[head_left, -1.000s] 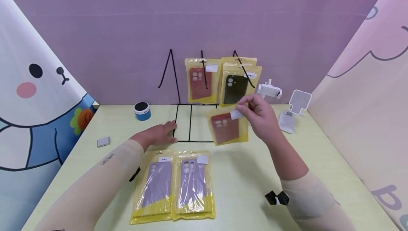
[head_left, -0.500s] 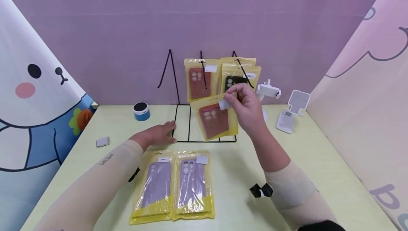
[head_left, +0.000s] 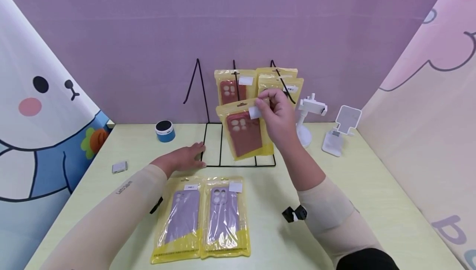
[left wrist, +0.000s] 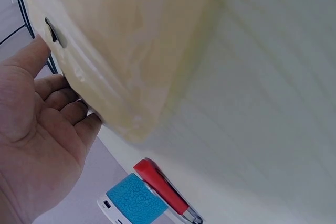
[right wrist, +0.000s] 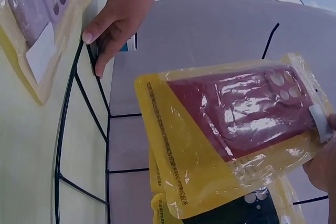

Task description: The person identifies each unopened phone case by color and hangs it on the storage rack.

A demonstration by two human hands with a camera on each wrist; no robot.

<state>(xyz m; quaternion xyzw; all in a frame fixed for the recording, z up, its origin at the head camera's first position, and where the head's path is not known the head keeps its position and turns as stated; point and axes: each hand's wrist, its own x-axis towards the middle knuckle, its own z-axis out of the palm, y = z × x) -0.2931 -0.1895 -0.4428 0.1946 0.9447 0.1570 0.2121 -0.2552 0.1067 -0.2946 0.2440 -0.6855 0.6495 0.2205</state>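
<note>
With thumb and fingertips, my right hand (head_left: 279, 119) pinches the top right of a yellow-edged pouch by its white tag, in the head view. Inside is a dark red phone case (head_left: 244, 133). The pouch hangs tilted in front of the black wire display rack (head_left: 221, 148), below its middle hook. My left hand (head_left: 184, 157) holds the left front corner of the rack's base, thumb and fingers against the wire. Another red phone case pouch (head_left: 224, 75) hangs on the middle hook. Pouches on the right hook (head_left: 281, 79) include a black case (right wrist: 236, 211), partly hidden.
Two pouches with purple phone cases (head_left: 182, 216) lie before the rack. On the left are a blue speaker (head_left: 165, 131) and a small silver-grey item (head_left: 120, 167). A white phone stand (head_left: 303, 131) and a second stand (head_left: 332, 144) are at right. The left hook (head_left: 199, 65) is bare.
My right hand has moved left and up with the red phone case pouch, bringing it from the rack's right side to before the middle hook. The left hand stays on the rack.
</note>
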